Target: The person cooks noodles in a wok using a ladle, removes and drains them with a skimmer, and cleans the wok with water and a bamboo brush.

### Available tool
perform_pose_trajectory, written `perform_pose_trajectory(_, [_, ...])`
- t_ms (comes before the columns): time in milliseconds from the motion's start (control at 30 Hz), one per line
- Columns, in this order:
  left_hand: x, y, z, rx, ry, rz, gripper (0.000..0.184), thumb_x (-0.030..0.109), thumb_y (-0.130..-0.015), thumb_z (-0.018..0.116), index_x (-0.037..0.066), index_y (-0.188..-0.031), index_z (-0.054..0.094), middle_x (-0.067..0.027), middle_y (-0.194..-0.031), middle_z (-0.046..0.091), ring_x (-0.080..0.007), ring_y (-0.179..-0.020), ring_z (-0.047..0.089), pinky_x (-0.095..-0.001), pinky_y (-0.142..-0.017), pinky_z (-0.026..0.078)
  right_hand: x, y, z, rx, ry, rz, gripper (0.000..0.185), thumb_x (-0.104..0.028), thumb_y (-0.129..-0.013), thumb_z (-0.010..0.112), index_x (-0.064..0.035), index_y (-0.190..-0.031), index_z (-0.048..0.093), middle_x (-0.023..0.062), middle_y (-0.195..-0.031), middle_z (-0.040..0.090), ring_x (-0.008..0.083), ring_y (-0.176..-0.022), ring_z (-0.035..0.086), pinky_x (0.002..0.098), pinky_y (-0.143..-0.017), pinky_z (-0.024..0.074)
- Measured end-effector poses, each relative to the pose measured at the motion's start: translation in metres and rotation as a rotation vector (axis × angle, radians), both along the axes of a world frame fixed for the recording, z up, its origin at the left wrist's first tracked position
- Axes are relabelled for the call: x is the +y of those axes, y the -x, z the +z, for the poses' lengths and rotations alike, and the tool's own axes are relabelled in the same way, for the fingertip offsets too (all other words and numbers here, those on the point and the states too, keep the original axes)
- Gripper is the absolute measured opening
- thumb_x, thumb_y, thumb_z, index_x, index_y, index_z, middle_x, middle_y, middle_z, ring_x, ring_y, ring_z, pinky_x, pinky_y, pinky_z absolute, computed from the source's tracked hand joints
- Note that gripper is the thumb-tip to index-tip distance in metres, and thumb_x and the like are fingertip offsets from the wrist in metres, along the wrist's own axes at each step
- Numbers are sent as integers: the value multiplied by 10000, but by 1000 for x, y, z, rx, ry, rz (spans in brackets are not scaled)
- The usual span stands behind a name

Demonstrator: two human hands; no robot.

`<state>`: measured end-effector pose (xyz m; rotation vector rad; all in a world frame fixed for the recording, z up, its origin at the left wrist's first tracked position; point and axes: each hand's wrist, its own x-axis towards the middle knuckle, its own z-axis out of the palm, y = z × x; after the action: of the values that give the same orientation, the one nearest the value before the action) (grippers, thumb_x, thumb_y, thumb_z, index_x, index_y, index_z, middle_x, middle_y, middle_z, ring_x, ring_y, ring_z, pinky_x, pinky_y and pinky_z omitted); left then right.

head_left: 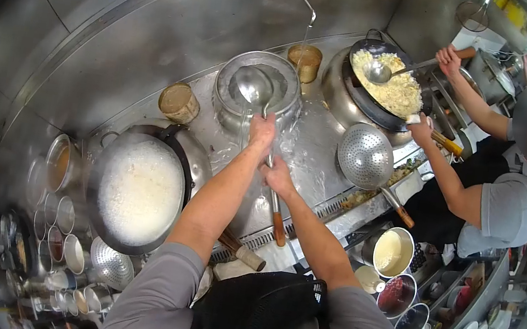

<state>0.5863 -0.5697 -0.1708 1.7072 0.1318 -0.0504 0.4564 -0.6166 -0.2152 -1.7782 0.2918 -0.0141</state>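
A metal ladle (252, 86) with a wooden-ended handle has its bowl over a round metal pot of water (221, 84). My left hand (263, 130) is closed round the ladle's handle near the bowl. Lower on the handle, my right hand (279, 175) has its fingers wrapped round the metal part, above the wooden end. Water spills over the pot's side onto the steel counter (234, 180). To the left, a wok (98, 192) holds foamy white liquid (142, 191).
At the right, a co-worker (512, 213) stirs a wok of pale food (391, 91) with a ladle. A perforated strainer (365, 157) lies between us. A faucet (311, 15) runs behind the pot. Containers (179, 103) stand nearby; bowls (392, 252) sit at the lower right.
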Motion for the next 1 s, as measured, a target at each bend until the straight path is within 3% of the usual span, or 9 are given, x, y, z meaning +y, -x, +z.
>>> perform_pose_trajectory(133, [11, 16, 38, 88, 43, -66, 317, 323, -953, 559, 6, -936, 546, -62, -635, 535, -162, -483, 512, -350, -426, 415, 13, 4, 53, 276, -114, 24, 318, -285, -921, 597, 5, -1042, 643, 232, -911, 700, 390, -893, 681, 458, -797, 520])
perform_pose_trajectory(267, [40, 46, 51, -57, 60, -335, 416, 156, -950, 548, 7, -1328, 462, -136, -962, 646, -226, -769, 628, -343, -667, 519, 17, 15, 28, -9, 67, -122, 346, -316, -939, 624, 5, -1067, 650, 263, -934, 689, 418, -904, 678, 460, -786, 511])
perform_pose_trajectory(333, [80, 80, 34, -230, 52, -406, 549, 103, -926, 580, 88, -1450, 415, -171, -1217, 619, -257, -1028, 615, -361, -856, 506, 16, 37, 52, -90, 136, -163, 350, -320, -949, 622, 15, -1046, 649, 274, -932, 684, 414, -875, 680, 457, -761, 509])
perform_pose_trajectory(467, [207, 204, 65, -582, -433, -189, 451, 54, -891, 583, 40, -1336, 514, -203, -1236, 584, -362, -1139, 569, -398, -938, 470, 2, 65, 39, -136, 243, -115, 365, -322, -968, 618, 33, -1049, 610, 155, -740, 622, 228, -627, 559, 381, -612, 476])
perform_pose_trajectory(533, [276, 271, 51, -453, -590, 108, 389, 15, -851, 605, -4, -1236, 556, -208, -1176, 588, -384, -1104, 561, -434, -976, 441, 8, 86, 51, -162, 84, -146, 297, -277, -944, 670, 6, -1029, 638, 12, -726, 558, 107, -665, 458, 304, -594, 419])
perform_pose_trajectory(700, [441, 430, -12, -12, -1010, 640, 471, 52, -812, 653, -50, -1251, 516, -260, -1126, 560, -433, -1098, 515, -501, -968, 402, 24, 131, 72, -95, 272, -12, 460, -224, -942, 604, 26, -1324, 548, 78, -817, 578, 165, -752, 522, 322, -705, 465])
perform_pose_trajectory(833, [507, 494, -87, 159, -975, 523, 652, 266, -811, 731, -70, -1311, 480, -286, -1151, 568, -472, -1090, 523, -524, -949, 426, 42, 145, 86, -338, 366, 207, 524, -127, -949, 571, -40, -1456, 468, 152, -1051, 692, 179, -756, 575, 342, -731, 495])
perform_pose_trajectory(900, [522, 496, -93, 71, -1080, 492, 608, 232, -807, 736, -66, -1280, 495, -280, -1158, 576, -463, -1092, 528, -508, -954, 431, 66, 160, 150, -80, 475, 312, 507, -58, -934, 578, -85, -1435, 510, 183, -1132, 701, 175, -771, 638, 340, -714, 512])
perform_pose_trajectory(1000, [539, 493, -77, 169, -676, 582, 617, 128, -754, 778, -80, -1249, 474, -275, -1243, 522, -449, -1154, 489, -494, -1008, 406, 88, 175, 191, -269, 671, 472, 500, -29, -869, 650, -145, -1353, 598, 179, -905, 671, 308, -729, 656, 397, -680, 523])
